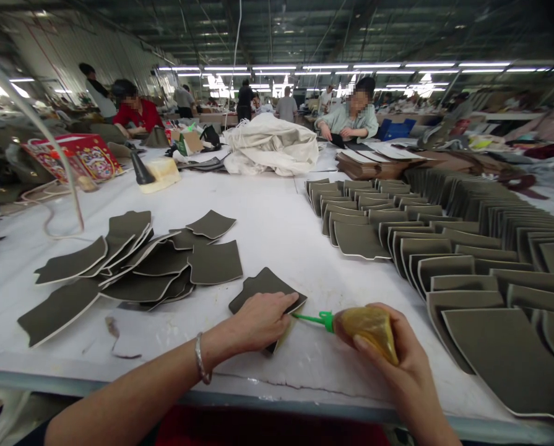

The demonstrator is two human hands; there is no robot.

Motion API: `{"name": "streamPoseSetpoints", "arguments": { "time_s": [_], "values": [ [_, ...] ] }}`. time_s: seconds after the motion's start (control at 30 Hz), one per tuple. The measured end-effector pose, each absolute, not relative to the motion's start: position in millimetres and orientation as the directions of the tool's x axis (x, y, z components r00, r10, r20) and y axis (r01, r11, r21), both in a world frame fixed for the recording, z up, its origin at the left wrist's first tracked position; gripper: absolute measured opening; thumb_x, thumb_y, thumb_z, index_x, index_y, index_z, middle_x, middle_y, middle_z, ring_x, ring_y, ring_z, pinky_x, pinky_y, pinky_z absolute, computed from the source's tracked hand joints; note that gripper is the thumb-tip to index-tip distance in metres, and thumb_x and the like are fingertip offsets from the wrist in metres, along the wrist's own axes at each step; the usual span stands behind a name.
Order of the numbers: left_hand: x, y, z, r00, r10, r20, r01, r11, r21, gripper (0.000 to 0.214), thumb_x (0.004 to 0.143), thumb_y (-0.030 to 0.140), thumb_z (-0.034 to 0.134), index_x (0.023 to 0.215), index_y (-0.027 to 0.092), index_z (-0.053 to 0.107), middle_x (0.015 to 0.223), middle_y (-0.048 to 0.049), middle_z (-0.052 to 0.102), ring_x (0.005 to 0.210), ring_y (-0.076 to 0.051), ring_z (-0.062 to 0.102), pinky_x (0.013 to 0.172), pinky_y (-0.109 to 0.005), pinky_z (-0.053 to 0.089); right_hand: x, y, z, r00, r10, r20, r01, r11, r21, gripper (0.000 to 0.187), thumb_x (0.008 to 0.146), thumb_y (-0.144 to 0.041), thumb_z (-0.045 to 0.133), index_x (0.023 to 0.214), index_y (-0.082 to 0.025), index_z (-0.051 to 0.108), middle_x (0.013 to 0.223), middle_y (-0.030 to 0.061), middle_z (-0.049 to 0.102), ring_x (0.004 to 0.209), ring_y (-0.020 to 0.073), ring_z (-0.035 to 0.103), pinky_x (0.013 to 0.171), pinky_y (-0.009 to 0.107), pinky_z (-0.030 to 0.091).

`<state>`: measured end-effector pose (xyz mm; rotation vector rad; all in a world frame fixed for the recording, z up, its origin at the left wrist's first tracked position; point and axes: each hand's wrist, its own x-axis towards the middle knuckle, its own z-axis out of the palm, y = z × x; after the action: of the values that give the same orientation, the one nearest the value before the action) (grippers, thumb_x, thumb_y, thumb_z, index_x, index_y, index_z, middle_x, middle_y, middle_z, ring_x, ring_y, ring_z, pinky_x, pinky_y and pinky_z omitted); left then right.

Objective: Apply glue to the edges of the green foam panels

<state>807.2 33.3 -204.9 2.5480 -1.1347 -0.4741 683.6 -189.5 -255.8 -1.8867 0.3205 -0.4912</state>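
My left hand (262,316) lies over a dark olive padded panel (266,284) near the table's front edge, its fingers closed on the panel's right side. The thumb is partly hidden. In my right hand (404,353) is a squeeze bottle of yellowish-brown liquid (367,328), tipped on its side. Its thin green nozzle (320,319) points left and reaches the panel's edge beside my left fingertips. Similar loose panels (160,266) lie in an overlapping heap to the left. At right, long overlapping rows of such panels (457,272) show pale edges.
The white tabletop (267,217) runs between heap and rows. Farther back are a white cloth bundle (272,145), a red patterned box (86,155), a black cone on a yellowish block (160,176) and brown stacked sheets (374,164). Two people (351,118) work across the table.
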Motion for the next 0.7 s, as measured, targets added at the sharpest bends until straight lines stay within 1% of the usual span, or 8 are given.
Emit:
{"name": "streamPoseSetpoints", "arguments": {
  "time_s": [0.07,0.13,0.2,0.3,0.4,0.53,0.7],
  "values": [
    [807.6,33.8,-204.6,0.628,-0.759,-0.171,-0.649,-0.632,0.423,0.052,0.086,0.018,0.039,0.137,0.022,0.05,0.129,-0.0076,0.063,0.113,-0.028,0.061,0.096,-0.04,0.048,686.3,-189.3,-253.2,0.834,-0.51,0.209,0.024,-0.345,-0.938,0.058,0.071,-0.051,0.076,0.117,-0.025,0.051,0.105,0.0044,0.059,0.093,0.0262,0.059,0.08,0.037,0.049],
    [808.2,34.0,-204.1,0.625,-0.761,-0.171,-0.643,-0.627,0.44,0.053,0.086,0.018,0.039,0.138,0.023,0.049,0.131,-0.0063,0.062,0.114,-0.027,0.061,0.097,-0.039,0.048,687.7,-188.4,-250.8,0.811,-0.533,0.242,0.044,-0.357,-0.933,0.059,0.071,-0.051,0.076,0.117,-0.025,0.051,0.105,0.0044,0.058,0.093,0.0261,0.059,0.081,0.038,0.048],
    [808.8,33.8,-203.6,0.625,-0.761,-0.174,-0.637,-0.626,0.451,0.053,0.086,0.017,0.039,0.137,0.024,0.051,0.131,-0.0059,0.061,0.115,-0.027,0.06,0.097,-0.039,0.047,686.9,-186.7,-249.5,0.805,-0.534,0.26,0.046,-0.381,-0.924,0.059,0.07,-0.051,0.077,0.117,-0.025,0.052,0.105,0.0047,0.057,0.094,0.0265,0.058,0.083,0.039,0.048],
    [809.6,33.1,-203.7,0.626,-0.759,-0.178,-0.628,-0.626,0.462,0.053,0.085,0.016,0.04,0.135,0.024,0.053,0.131,-0.0057,0.062,0.115,-0.027,0.06,0.098,-0.038,0.047,683.9,-184.1,-249.0,0.805,-0.539,0.247,0.021,-0.391,-0.92,0.06,0.069,-0.052,0.076,0.116,-0.024,0.052,0.105,0.0053,0.059,0.094,0.0277,0.058,0.082,0.041,0.048],
    [810.0,32.5,-204.5,0.628,-0.759,-0.172,-0.622,-0.623,0.475,0.053,0.085,0.016,0.04,0.135,0.024,0.053,0.131,-0.0054,0.062,0.116,-0.026,0.06,0.099,-0.038,0.046,683.2,-183.4,-248.8,0.793,-0.558,0.245,0.018,-0.38,-0.925,0.06,0.069,-0.053,0.077,0.116,-0.024,0.053,0.105,0.0049,0.059,0.092,0.027,0.059,0.08,0.04,0.048],
    [810.4,32.3,-205.8,0.631,-0.758,-0.168,-0.614,-0.619,0.49,0.053,0.084,0.015,0.041,0.134,0.024,0.054,0.131,-0.0053,0.062,0.116,-0.027,0.06,0.099,-0.039,0.046,683.9,-184.1,-249.2,0.772,-0.579,0.262,0.015,-0.395,-0.919,0.061,0.067,-0.053,0.077,0.115,-0.024,0.053,0.105,0.0044,0.058,0.093,0.0271,0.059,0.082,0.039,0.047],
    [810.7,32.1,-207.4,0.636,-0.754,-0.163,-0.614,-0.622,0.486,0.053,0.082,0.015,0.041,0.133,0.024,0.055,0.131,-0.0058,0.062,0.117,-0.028,0.06,0.1,-0.039,0.046,681.9,-183.1,-246.6,0.793,-0.573,0.208,-0.015,-0.36,-0.933,0.061,0.067,-0.054,0.077,0.115,-0.024,0.053,0.104,0.0044,0.06,0.094,0.0279,0.06,0.079,0.038,0.048]
  ]
}}
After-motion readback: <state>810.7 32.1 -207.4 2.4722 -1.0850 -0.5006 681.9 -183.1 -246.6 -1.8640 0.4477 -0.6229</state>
